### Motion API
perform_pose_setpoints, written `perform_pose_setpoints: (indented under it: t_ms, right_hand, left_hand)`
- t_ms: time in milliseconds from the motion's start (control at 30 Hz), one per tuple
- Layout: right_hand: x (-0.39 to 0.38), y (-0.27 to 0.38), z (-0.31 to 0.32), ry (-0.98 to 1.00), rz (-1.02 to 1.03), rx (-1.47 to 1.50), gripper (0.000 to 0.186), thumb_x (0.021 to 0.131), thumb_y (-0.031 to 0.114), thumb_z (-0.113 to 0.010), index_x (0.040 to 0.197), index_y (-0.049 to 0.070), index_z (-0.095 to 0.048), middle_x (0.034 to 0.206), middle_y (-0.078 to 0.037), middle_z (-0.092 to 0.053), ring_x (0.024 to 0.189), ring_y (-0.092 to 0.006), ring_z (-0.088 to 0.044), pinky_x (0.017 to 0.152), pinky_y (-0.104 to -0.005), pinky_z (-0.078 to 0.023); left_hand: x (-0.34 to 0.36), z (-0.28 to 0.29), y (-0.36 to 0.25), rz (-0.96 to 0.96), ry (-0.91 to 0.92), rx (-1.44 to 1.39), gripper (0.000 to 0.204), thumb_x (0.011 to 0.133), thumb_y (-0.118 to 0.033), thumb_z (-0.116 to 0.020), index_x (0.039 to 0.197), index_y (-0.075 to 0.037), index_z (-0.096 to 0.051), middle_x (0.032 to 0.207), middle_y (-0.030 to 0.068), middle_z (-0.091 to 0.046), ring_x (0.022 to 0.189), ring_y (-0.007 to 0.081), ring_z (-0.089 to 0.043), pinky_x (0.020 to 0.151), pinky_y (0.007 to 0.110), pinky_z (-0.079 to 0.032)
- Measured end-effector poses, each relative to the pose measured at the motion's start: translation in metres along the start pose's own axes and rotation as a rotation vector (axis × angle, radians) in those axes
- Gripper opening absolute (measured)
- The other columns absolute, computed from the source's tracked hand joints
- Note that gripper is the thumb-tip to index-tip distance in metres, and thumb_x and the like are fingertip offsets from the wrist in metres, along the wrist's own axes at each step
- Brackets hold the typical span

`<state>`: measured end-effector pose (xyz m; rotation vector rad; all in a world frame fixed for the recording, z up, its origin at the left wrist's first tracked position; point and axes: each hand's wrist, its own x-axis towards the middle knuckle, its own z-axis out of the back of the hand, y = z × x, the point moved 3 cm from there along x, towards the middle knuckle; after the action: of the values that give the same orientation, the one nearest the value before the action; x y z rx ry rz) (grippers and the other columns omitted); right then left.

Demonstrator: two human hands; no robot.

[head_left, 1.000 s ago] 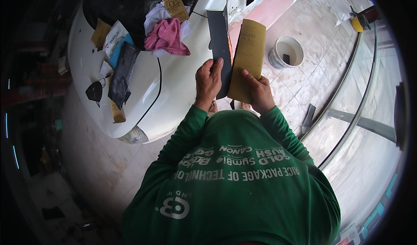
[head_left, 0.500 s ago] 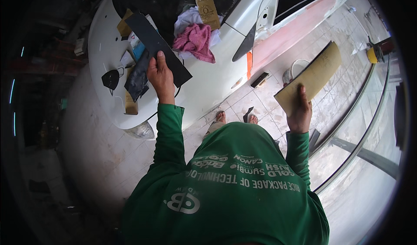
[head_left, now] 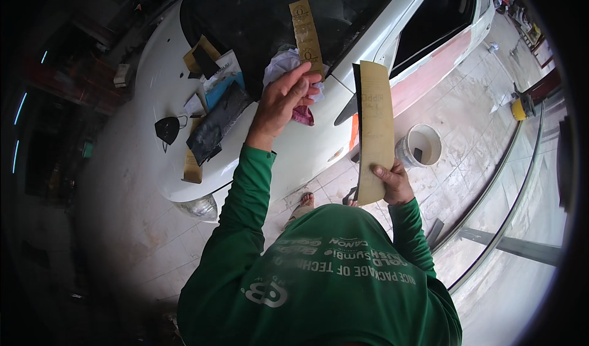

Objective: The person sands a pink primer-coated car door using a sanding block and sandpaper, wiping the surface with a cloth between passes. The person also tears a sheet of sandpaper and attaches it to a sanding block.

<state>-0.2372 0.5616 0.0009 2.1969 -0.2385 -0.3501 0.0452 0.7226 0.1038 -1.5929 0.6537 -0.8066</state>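
Two green sleeves (head_left: 245, 186) rise from the lower edge on either side of a green shirt (head_left: 325, 272), with a foot (head_left: 307, 199) just past the hem. The right hand (head_left: 399, 183) is clamped on a sheet of sandpaper (head_left: 375, 125), its thumb on the tan face and the other fingers mostly hidden behind. That grip sits at the right edge near the lower end, so most of the sheet extends beyond the thumb, away from the body, with a dark band showing along its left side. The left hand (head_left: 279, 103) shows nothing in its grasp; its fingers are loosely extended in front of a pink cloth (head_left: 302, 115) and a white cloth (head_left: 281, 70), and I cannot tell whether they touch. Left of that hand, a crumpled black sheet (head_left: 218, 122), a blue packet (head_left: 222, 91) and a black face mask (head_left: 167, 129) lie on the white hood (head_left: 162, 88). Right of the sandpaper, a white bucket (head_left: 402, 153) stands on the tiled floor (head_left: 472, 100). Farther away, a brown paper strip (head_left: 302, 24) lies by the dark windshield (head_left: 257, 15), and a pink patch (head_left: 438, 67) covers part of the car's side
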Motion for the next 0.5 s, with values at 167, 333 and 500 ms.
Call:
perform_pose_setpoints:
  t_ms: [167, 333, 500]
  right_hand:
    - [0.011, 0.002, 0.002, 0.123, -0.075, -0.032, 0.047, 0.093, 0.016, -0.083, 0.132, -0.005, -0.068, 0.117, -0.012, -0.076, 0.104, -0.0215, -0.073, 0.094, -0.0380, -0.059]
    - [0.024, 0.021, 0.013, -0.065, 0.265, -0.305, 0.075, 0.097, 0.039, -0.080, 0.150, -0.005, -0.053, 0.138, -0.017, -0.068, 0.117, -0.0254, -0.071, 0.102, -0.0413, -0.056]
    - [0.026, 0.094, 0.004, -0.439, 0.590, -0.703, 0.082, 0.097, 0.051, -0.078, 0.153, -0.003, -0.051, 0.142, -0.023, -0.066, 0.118, -0.0306, -0.073, 0.093, -0.0383, -0.060]
  left_hand:
    - [0.005, -0.074, 0.031, 0.031, 0.109, -0.242, 0.037, 0.108, -0.023, -0.068, 0.134, 0.003, -0.066, 0.108, 0.0074, -0.075, 0.092, 0.0129, -0.073, 0.071, 0.028, -0.062]
    - [0.006, -0.089, 0.028, -0.125, 0.016, 0.158, 0.017, 0.106, -0.012, -0.069, 0.105, 0.004, -0.071, 0.089, 0.0057, -0.072, 0.073, 0.0098, -0.071, 0.056, 0.026, -0.060]
    - [-0.019, -0.130, 0.012, -0.480, -0.044, 0.574, 0.013, 0.098, -0.004, -0.075, 0.104, 0.007, -0.071, 0.091, 0.0135, -0.075, 0.068, 0.0163, -0.072, 0.059, 0.028, -0.059]
